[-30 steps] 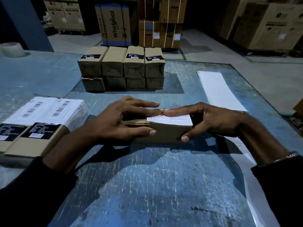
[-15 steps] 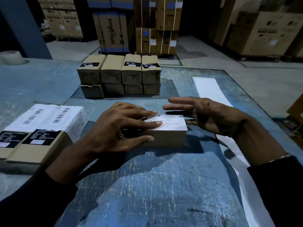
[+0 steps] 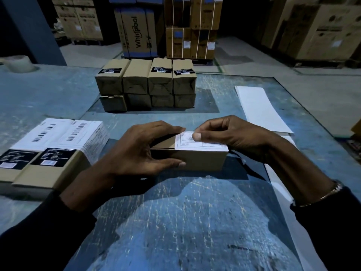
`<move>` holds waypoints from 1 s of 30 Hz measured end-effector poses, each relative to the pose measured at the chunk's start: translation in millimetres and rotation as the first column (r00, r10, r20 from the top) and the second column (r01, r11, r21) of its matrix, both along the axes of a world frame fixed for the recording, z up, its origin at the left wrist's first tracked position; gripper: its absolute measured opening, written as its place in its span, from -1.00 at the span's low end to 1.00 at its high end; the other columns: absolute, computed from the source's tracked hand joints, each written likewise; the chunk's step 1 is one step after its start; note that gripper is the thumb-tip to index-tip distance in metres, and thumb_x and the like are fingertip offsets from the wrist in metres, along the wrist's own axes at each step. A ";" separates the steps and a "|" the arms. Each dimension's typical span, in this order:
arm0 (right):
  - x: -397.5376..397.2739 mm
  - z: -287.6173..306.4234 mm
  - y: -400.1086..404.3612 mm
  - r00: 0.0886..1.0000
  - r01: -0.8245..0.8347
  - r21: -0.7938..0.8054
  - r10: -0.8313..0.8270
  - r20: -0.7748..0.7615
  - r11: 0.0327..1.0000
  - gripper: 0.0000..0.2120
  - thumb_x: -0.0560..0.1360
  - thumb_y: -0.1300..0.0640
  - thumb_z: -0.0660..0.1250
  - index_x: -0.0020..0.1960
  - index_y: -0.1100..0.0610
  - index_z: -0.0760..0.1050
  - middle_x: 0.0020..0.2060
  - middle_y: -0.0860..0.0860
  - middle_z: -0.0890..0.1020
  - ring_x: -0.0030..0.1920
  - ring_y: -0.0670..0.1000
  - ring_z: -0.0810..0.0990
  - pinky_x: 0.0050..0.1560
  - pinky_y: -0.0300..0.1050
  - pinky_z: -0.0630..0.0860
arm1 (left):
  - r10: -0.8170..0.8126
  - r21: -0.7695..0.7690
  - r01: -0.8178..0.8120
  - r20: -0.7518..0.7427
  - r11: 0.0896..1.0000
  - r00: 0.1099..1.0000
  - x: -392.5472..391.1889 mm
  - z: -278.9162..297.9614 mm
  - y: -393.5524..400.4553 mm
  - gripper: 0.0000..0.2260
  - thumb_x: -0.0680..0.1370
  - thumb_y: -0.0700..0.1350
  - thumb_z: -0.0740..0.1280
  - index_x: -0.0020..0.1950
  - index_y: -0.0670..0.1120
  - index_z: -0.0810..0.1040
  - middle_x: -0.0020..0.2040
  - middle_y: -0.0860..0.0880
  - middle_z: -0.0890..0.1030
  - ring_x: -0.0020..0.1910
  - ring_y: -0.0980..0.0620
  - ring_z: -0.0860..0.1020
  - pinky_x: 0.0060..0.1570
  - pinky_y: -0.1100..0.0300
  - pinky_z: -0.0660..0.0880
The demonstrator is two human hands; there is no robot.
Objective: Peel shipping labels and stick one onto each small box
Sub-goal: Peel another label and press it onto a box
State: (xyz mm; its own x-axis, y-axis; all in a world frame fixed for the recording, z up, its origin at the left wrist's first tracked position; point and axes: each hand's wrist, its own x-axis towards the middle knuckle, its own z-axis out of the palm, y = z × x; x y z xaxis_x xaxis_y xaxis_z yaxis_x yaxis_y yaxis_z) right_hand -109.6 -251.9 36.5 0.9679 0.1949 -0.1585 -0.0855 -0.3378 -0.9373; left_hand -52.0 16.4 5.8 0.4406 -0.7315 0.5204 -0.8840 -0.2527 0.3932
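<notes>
1. A small brown cardboard box [image 3: 197,158] lay on the scratched blue table [image 3: 175,222] at the centre of the view, with a white printed shipping label [image 3: 201,143] lying on the right part of its top face.
2. The left hand [image 3: 140,151] gripped the box's left end, fingers curled over the top and the thumb along the near side.
3. The right hand [image 3: 230,135] came in from 3 o'clock; its thumb pressed on the label's left part while the curled fingers sat at the far edge. Whether it was pinching that edge or only pressing could not be told.
4. At 9 o'clock, two brown boxes wrapped in white barcode labels [image 3: 58,141] lay side by side, so those looked finished.
5. At 12 o'clock stood a two-tier stack of brown boxes [image 3: 145,85], some with small black stickers but no white labels visible; these probably remained to be done.
6. At 2 o'clock a white strip of label backing paper [image 3: 261,110] lay on the table, well apart from the stack.
7. By my judgement the task was early: this box's label was nearly seated, and most boxes were left.
</notes>
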 end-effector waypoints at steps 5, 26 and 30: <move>-0.6 -2.4 -5.8 0.997 -0.054 -0.059 0.057 0.056 0.997 -0.52 0.35 -0.06 0.60 0.18 0.15 0.68 0.11 0.05 0.76 0.18 0.11 0.71 0.26 0.03 0.57 | 0.002 -0.016 -0.002 -0.027 1.000 1.000 0.0 -2.9 0.9 -0.37 0.46 0.13 0.60 0.45 -0.11 0.59 0.28 0.03 0.67 0.23 0.10 0.64 0.08 0.00 0.62; -3.6 6.4 1.8 0.998 -0.055 -0.102 0.056 0.008 0.993 -0.50 0.25 -0.16 0.62 0.14 -0.01 0.76 0.07 -0.05 0.78 0.16 0.06 0.72 0.16 -0.15 0.59 | 0.052 -0.027 -0.052 -0.002 0.998 0.999 -5.2 -4.5 -1.8 -0.37 0.46 0.15 0.61 0.45 -0.08 0.59 0.29 0.05 0.66 0.25 0.11 0.62 0.13 0.01 0.59; -6.0 5.1 3.4 0.997 -0.055 -0.031 0.054 -0.060 0.998 -0.43 0.35 -0.33 0.51 0.20 0.03 0.76 0.13 0.01 0.78 0.17 0.13 0.72 0.23 0.00 0.56 | 0.029 -0.020 -0.029 -0.030 0.999 0.999 -1.7 -6.2 -1.6 -0.36 0.46 0.13 0.63 0.46 -0.07 0.58 0.29 0.04 0.66 0.27 0.06 0.62 0.15 -0.05 0.59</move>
State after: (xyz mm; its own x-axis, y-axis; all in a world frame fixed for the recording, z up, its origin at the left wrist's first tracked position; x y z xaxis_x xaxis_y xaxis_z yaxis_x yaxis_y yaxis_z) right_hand -115.6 -248.5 41.6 0.9448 0.2409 -0.2222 -0.1210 -0.3738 -0.9196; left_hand -53.7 14.8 -0.4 0.4771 -0.7077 0.5211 -0.8642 -0.2700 0.4245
